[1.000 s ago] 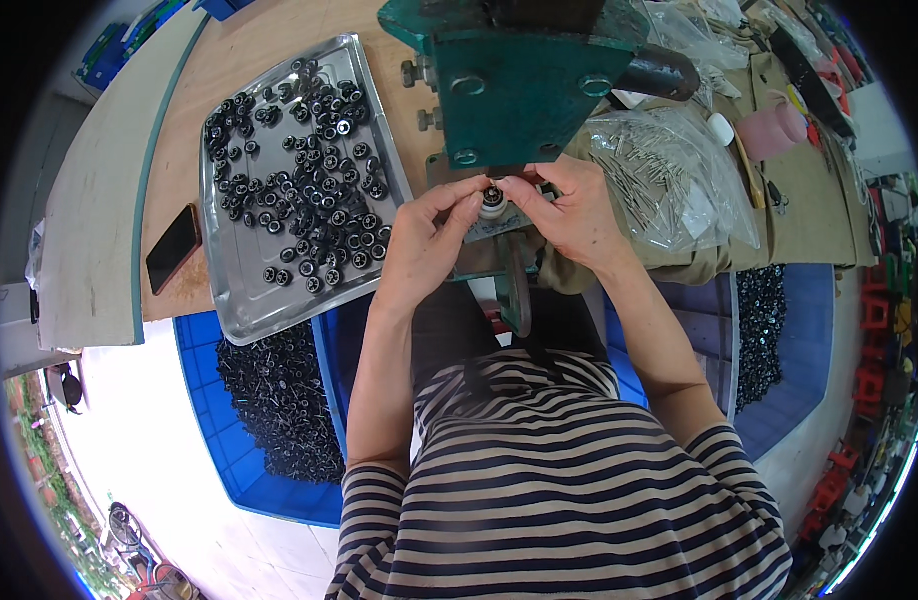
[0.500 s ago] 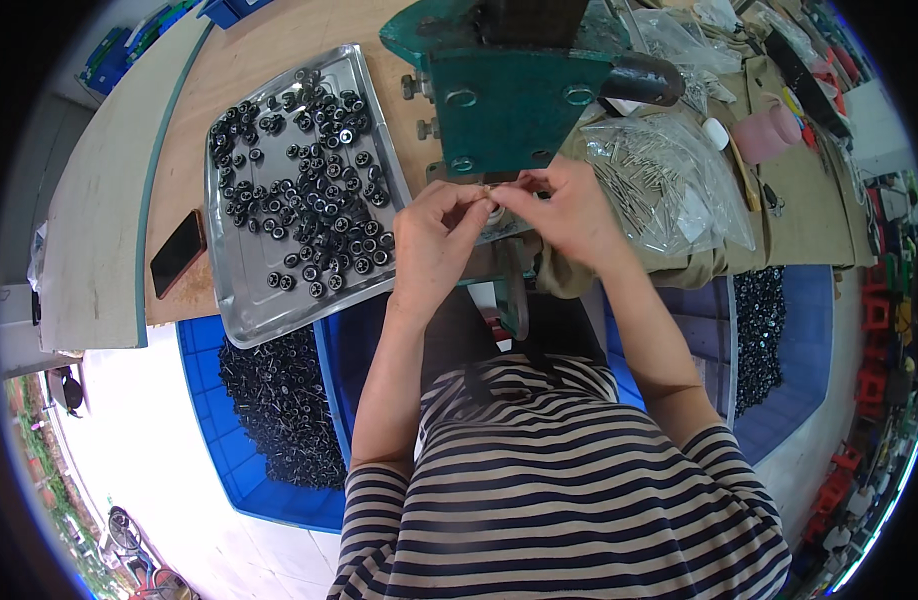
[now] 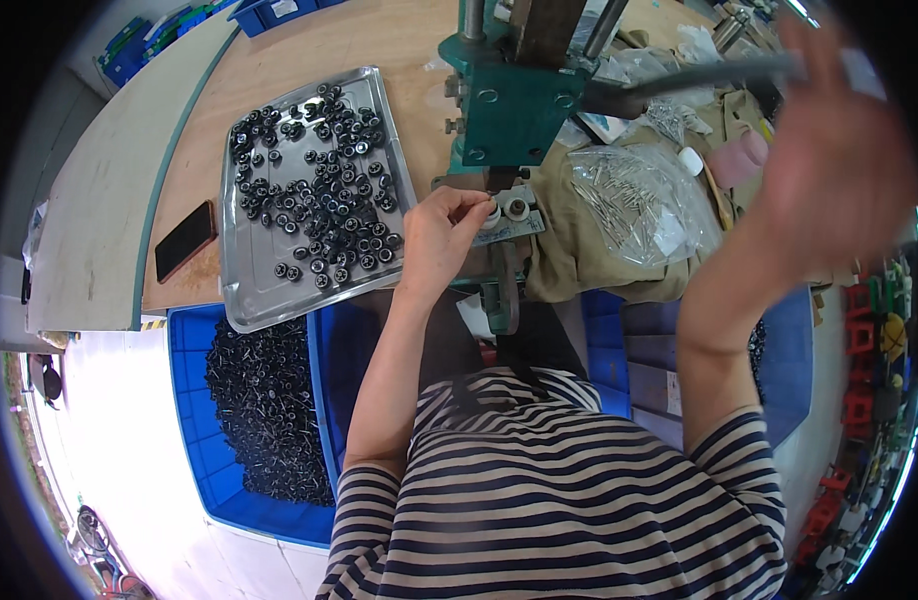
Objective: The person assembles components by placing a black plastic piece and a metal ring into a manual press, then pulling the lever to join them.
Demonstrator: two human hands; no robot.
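Note:
My left hand (image 3: 441, 228) is at the metal fixture (image 3: 524, 222) under the green arbor press (image 3: 509, 115). Its thumb and index finger pinch a small part at the left white round seat (image 3: 493, 214); the fingers mostly cover that part. A second round seat (image 3: 517, 209) shows bare beside it. Raised at the far right, my right hand (image 3: 839, 170) is blurred, its fingers closed round the end of the press lever (image 3: 714, 75). Above the fixture hangs the dark press ram (image 3: 501, 178).
Left of the press lies a metal tray (image 3: 241, 300) of several black round parts; a phone (image 3: 185, 242) is beside it. A blue bin (image 3: 194, 440) below holds dark screw-like pieces. On the right are a clear bag (image 3: 644, 205) of metal pins, a pink cup (image 3: 739, 158) and another bin (image 3: 789, 370).
My right hand has left the fixture and gone up and right to the lever. My left hand stays at the fixture. The view has shifted, and more of the press shows.

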